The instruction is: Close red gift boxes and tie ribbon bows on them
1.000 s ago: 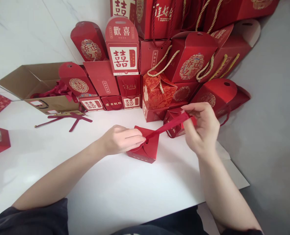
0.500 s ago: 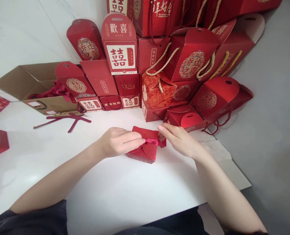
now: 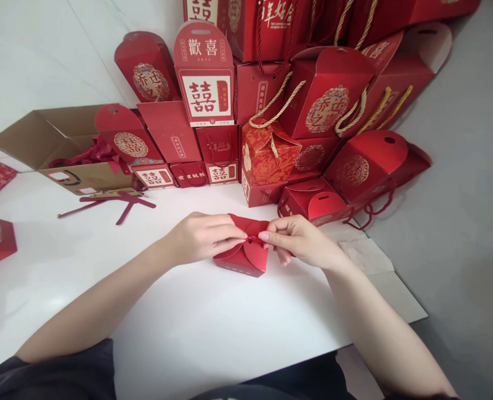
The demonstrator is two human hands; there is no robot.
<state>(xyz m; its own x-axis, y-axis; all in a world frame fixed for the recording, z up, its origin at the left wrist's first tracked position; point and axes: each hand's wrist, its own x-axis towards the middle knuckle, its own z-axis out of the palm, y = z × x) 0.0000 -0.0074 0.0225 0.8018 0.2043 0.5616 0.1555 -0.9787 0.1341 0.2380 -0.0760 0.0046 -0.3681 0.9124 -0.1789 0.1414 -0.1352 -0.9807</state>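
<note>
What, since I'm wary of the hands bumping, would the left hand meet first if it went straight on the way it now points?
The left hand would probably meet the right hand first, at its fingers, just past the ribbon it pinches over the red box; exact depth is hard to judge.

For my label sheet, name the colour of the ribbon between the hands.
Deep pinkish red; the head view shows it.

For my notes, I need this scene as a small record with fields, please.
left hand: pinches red ribbon on small box
right hand: pinches the ribbon, close beside left hand
small box: red, on white table, top flaps folded
behind: stacked red gift boxes, some with rope handles
left side: open cardboard box holding dark red ribbons
</note>
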